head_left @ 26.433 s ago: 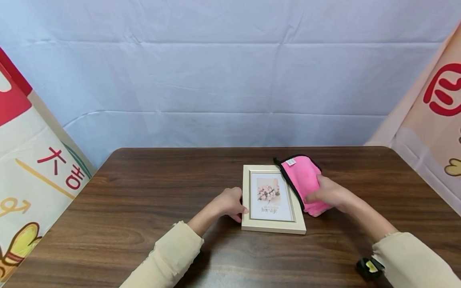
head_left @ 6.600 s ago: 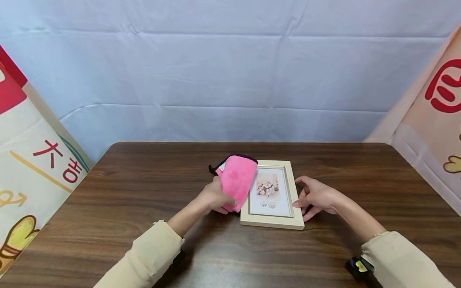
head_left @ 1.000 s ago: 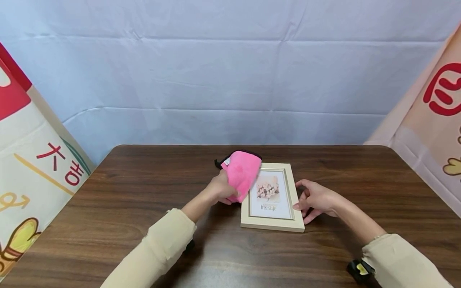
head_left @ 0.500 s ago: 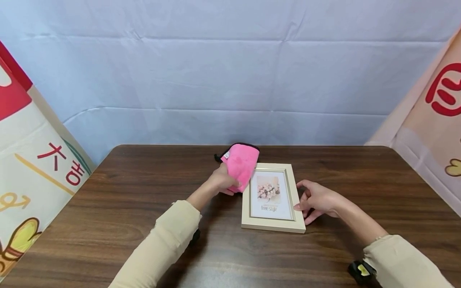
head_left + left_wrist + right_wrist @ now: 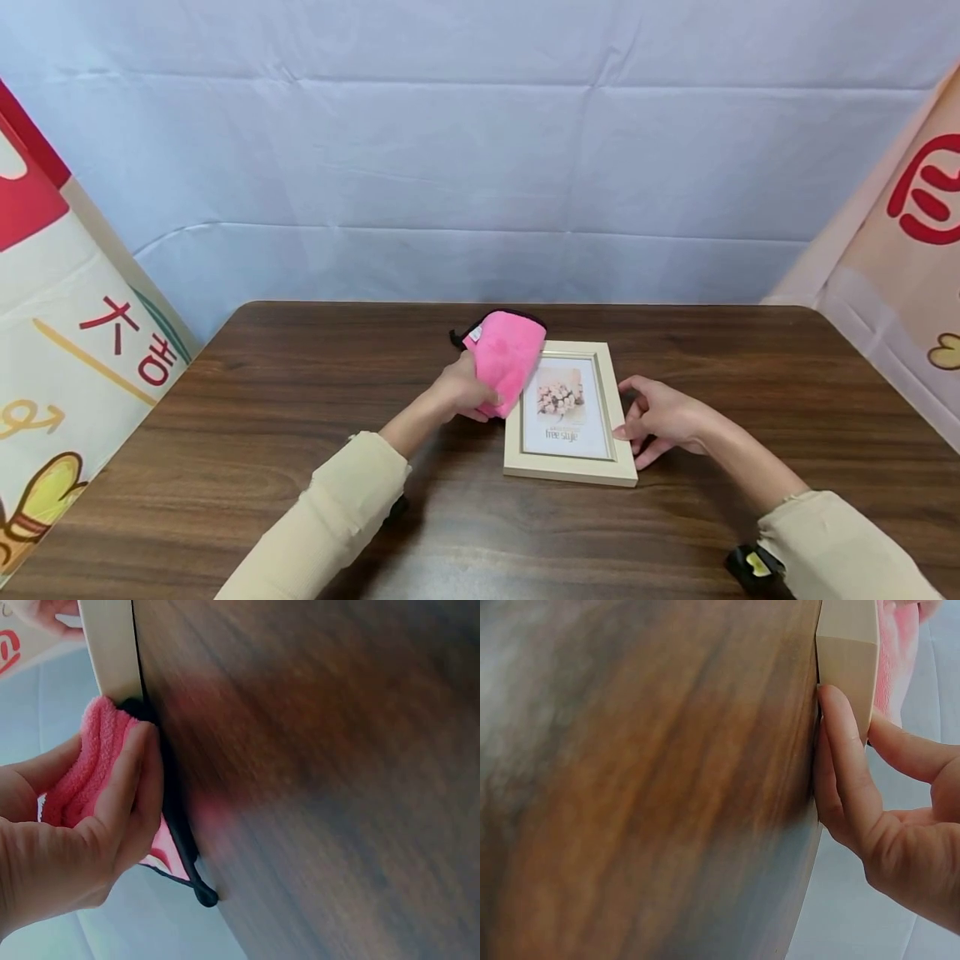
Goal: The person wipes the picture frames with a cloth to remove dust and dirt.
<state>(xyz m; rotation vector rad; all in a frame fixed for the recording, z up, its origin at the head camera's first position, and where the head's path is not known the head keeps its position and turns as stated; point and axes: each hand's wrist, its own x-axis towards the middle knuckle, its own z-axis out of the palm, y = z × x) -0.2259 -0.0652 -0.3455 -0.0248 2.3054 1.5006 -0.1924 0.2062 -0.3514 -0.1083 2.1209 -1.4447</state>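
Note:
My left hand grips a folded pink cloth with black edging, thumb on top and fingers beneath. The cloth lies over the left border of a cream picture frame, covering its upper left corner. Behind the frame's glass is a print of pale flowers with the words "free style". In the left wrist view, the cloth is folded in layers between thumb and fingers, and its black loop dangles near the tabletop. My right hand pinches the frame's right side. The right wrist view shows the thumb on the face of the frame and fingertips along its outer side.
Both hands work above a dark wood-grain table. Beyond its back edge hangs a pale blue-white cloth backdrop. Printed banners stand at the left and right. A black strap device sits at the right wrist.
Long before, the right hand held the cloth on the frame's right side while the left held the frame; they have swapped. In the last second the cloth slid away along the left border, then back.

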